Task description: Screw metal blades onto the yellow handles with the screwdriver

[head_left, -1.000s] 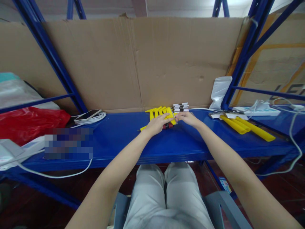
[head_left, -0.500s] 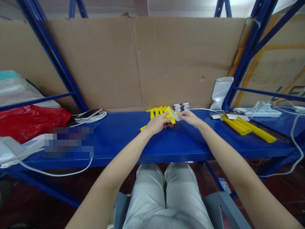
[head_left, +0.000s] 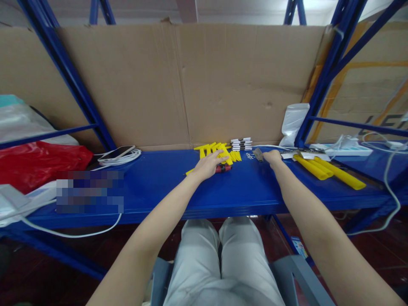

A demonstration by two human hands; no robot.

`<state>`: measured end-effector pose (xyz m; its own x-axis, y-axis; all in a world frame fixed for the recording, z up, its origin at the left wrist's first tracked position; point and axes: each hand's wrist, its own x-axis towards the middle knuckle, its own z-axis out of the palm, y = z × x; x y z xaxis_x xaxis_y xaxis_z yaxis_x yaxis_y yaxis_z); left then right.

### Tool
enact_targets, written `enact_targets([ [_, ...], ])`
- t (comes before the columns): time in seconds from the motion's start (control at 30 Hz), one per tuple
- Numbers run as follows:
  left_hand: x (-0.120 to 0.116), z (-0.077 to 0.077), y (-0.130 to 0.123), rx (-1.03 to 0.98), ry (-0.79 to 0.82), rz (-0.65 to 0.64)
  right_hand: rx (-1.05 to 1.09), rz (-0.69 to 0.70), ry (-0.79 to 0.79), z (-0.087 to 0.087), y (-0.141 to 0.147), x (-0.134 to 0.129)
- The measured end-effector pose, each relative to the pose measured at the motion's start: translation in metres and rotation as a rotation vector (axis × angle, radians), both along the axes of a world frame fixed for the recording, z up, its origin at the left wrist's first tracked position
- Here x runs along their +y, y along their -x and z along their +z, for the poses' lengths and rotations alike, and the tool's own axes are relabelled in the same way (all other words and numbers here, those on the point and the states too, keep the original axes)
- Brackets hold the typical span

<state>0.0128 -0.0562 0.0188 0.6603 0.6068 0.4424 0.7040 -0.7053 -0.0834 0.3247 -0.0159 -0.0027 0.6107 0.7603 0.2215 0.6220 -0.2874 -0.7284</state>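
My left hand (head_left: 208, 165) lies with fingers stretched out over a group of yellow T-shaped pieces (head_left: 225, 154), touching them. A red-and-black screwdriver handle (head_left: 224, 168) pokes out beside its fingers. Farther right, my right hand (head_left: 273, 157) is closed, its fingertips at a small grey flat piece (head_left: 258, 154), which it seems to pinch; the exact kind is unclear. Between the hands lie small silvery bits (head_left: 250, 156), too tiny to name, and several small yellow pieces (head_left: 236, 156). Behind them sits a stack of white and black pieces (head_left: 241, 144).
Long yellow tubes (head_left: 338, 172) and metal parts lie on the blue shelf (head_left: 153, 182) at the right, near a white power strip (head_left: 344, 149). A phone (head_left: 119, 151) and coiled white cable (head_left: 132, 156) are at the left, beside a red bag (head_left: 41, 163). Cardboard (head_left: 223, 85) stands behind.
My right hand has moved right, away from the yellow pieces, uncovering the silvery bits and small yellow pieces. My left hand stays on the yellow pieces.
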Motion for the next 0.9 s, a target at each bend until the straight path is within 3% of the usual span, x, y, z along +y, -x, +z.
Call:
enact_targets([
  [0.1, 0.001, -0.001, 0.000, -0.007, -0.003, -0.005, 0.006, -0.076, 0.097, -0.001, -0.001, 0.003],
  [0.57, 0.004, -0.002, 0.001, -0.020, -0.002, -0.044, -0.023, -0.031, 0.165, 0.003, 0.006, 0.001],
  [0.9, 0.002, -0.002, 0.001, -0.011, -0.001, -0.035, -0.123, -0.036, 0.287, 0.015, 0.024, -0.017],
])
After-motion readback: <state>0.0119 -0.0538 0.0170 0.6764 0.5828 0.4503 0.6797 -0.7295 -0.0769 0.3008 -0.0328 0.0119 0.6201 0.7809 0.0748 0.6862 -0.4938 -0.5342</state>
